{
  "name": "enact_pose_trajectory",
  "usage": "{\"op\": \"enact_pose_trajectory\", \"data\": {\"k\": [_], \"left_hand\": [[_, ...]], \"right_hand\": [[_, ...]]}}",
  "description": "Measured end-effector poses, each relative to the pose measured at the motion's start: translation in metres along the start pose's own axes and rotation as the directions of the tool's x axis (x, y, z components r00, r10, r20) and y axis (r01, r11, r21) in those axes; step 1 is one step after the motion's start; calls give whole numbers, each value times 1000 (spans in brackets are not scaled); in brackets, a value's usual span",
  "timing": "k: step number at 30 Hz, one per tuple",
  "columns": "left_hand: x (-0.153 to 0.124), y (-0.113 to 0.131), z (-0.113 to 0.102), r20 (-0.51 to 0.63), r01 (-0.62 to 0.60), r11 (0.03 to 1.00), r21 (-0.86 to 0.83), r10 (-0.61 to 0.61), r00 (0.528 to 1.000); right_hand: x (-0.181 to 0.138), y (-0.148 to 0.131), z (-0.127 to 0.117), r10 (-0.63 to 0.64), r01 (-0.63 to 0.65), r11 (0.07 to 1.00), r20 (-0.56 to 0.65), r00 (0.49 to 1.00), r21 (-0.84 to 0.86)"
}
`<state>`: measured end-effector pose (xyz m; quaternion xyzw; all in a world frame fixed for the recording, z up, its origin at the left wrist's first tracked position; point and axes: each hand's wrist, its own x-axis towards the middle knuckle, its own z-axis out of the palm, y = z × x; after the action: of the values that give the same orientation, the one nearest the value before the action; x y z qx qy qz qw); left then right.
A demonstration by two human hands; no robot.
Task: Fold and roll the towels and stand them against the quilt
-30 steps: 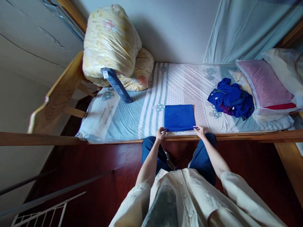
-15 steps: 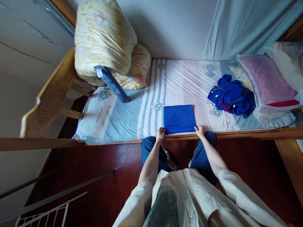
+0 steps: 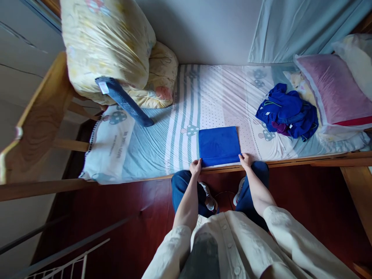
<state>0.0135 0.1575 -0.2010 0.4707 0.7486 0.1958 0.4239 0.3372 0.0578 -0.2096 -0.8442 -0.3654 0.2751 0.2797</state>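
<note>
A folded blue cloth [image 3: 220,144] lies flat as a neat rectangle on the bed's front edge, with a narrow fold along its near side. My left hand [image 3: 195,166] pinches its near left corner, and my right hand [image 3: 245,160] pinches the near right corner. Both sets of fingers are closed on the fabric. Further right on the sheet is a crumpled heap of blue clothes [image 3: 286,112] with a purple piece among them; neither hand touches it.
The bed [image 3: 154,145] has a patterned sheet and a wooden frame. A dark blue roll [image 3: 124,101] leans against the yellow bundled quilt [image 3: 109,46] at the left. A pink pillow [image 3: 328,87] lies at the right. White metal bars [image 3: 84,263] stand at lower left.
The camera view has shifted slightly. The raised strip along the cloth's near edge now lies flatter, and both hands remain at its near corners.
</note>
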Motion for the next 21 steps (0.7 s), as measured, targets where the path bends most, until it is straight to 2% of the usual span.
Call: {"op": "enact_pose_trajectory", "data": {"k": [5,8,12,15,21], "left_hand": [[6,-10,-1,16,30,984,-178,-28,999],[10,-16,2,17,43,970,-239,-40,999],[15,-23,4,35,88,952,-294,-81,996],[19,-27,4,45,115,945,-307,-106,993],[21,-31,3,80,176,948,-265,-160,984]], "right_hand": [[3,-1,4,28,-30,997,-31,999,-65],[3,-3,9,35,-60,978,-123,992,-201],[2,-6,23,76,-160,932,-258,963,-324],[1,-3,32,99,-201,918,-294,951,-341],[2,3,38,86,-191,932,-325,942,-307]]}}
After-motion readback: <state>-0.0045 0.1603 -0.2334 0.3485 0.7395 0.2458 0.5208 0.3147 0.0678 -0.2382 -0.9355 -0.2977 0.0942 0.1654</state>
